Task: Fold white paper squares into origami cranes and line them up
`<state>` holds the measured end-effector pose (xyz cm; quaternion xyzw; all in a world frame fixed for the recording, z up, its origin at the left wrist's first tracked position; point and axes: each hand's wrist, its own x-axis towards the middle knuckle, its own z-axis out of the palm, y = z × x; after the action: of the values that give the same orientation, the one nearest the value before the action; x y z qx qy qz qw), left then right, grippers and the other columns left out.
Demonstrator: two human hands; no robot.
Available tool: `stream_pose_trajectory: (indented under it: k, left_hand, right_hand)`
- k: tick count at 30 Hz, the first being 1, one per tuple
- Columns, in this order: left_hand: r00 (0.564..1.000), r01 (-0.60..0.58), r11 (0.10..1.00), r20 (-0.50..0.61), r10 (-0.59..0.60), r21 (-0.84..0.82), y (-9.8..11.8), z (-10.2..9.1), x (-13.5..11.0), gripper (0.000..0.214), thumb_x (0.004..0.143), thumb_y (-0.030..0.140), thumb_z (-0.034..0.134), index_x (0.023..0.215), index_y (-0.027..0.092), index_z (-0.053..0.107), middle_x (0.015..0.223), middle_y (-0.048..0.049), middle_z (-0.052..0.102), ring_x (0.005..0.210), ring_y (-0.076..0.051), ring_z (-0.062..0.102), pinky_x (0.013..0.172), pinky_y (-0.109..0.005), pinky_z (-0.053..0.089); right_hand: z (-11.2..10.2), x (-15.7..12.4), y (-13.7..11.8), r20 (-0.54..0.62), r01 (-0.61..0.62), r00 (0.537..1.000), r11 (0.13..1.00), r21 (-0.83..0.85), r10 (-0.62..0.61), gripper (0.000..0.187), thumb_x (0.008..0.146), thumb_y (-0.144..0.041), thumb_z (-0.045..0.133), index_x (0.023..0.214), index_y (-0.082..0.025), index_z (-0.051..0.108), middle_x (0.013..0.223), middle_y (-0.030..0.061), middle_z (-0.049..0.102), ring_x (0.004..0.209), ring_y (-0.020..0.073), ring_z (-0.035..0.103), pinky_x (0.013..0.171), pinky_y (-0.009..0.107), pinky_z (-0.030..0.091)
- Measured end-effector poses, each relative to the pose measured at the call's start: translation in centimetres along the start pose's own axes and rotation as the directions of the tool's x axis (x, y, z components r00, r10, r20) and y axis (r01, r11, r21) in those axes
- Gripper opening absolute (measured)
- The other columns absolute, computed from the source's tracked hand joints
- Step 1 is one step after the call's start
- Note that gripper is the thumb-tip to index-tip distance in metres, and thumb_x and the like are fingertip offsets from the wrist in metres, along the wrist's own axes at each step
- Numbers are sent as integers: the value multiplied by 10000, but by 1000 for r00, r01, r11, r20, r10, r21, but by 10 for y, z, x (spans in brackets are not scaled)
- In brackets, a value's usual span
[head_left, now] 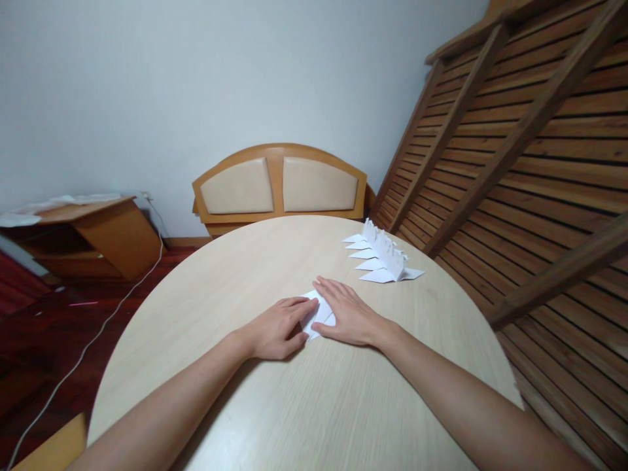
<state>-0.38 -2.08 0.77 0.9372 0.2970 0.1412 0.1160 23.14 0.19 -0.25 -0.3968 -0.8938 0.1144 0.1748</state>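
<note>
A small piece of folded white paper [320, 313] lies flat on the round table [235, 281], partly covered by both hands. From the left side, my left hand [280, 329] rests its index fingertip on the paper, with the thumb near its lower edge. My right hand [347, 314] lies along the paper's right side, fingers stretched forward and thumb spread onto the lower part. Neither hand grips the sheet. Beyond my right hand stands a row of several folded white paper pieces [385, 252] with pointed ends.
A wooden headboard [279, 183] with cream panels stands behind the table, against the wall. Slatted wood panelling [515, 170] leans at the right. On the left are a wooden cabinet [120, 235] and a white cable [101, 330] running across the dark red floor.
</note>
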Motion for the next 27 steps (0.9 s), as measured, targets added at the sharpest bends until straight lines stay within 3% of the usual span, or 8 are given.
stream_pose_trajectory:
  k: [4,8,15,18,22,27]
  left_hand:
    - [1000,9,1000,8,-9,-1,0,-1,0,776,831,241,573,1527,79,269,1514,-233,431,1403,-342,420,1152,-518,375]
    - [1000,13,1000,13,-13,-8,0,-1,0,756,830,243,577,1518,83,305,1514,-222,438,1399,-339,429,1157,-511,374]
    - [999,-19,1000,47,19,18,-2,-1,-1,669,885,257,549,1522,160,365,1559,-148,409,1445,-307,377,1182,-498,340]
    - [998,-18,998,67,14,62,1,-1,0,583,927,319,530,1485,175,439,1561,-150,403,1447,-318,372,1181,-513,324]
    - [1000,11,998,16,-12,63,7,-2,2,627,937,459,552,1474,153,444,1520,-174,456,1411,-328,420,1162,-517,341]
    - [999,47,992,-34,-43,116,10,-3,4,563,943,499,550,1417,199,510,1418,-165,543,1302,-324,523,1121,-554,364]
  right_hand:
    - [4,2,-5,40,-6,999,1000,19,5,973,822,-638,636,1578,-153,263,1636,168,235,1504,351,232,1216,542,190]
    - [5,3,10,31,-61,998,998,33,60,1020,809,-692,626,1585,-155,240,1626,177,259,1493,357,261,1204,546,231]
    - [3,6,39,-98,-121,988,993,10,121,705,929,-525,570,1516,-184,380,1553,169,409,1438,319,373,1166,511,313]
    - [-1,7,37,-160,-121,980,993,6,120,496,957,-397,567,1399,-180,503,1442,151,533,1341,291,476,1108,471,383]
    - [-8,9,28,-204,-111,972,994,18,113,205,934,-231,590,1129,-179,630,1127,93,687,1069,247,604,952,408,466]
    - [-13,8,24,-184,-2,983,998,61,13,117,935,-197,587,976,-187,696,959,68,697,948,215,618,887,369,465]
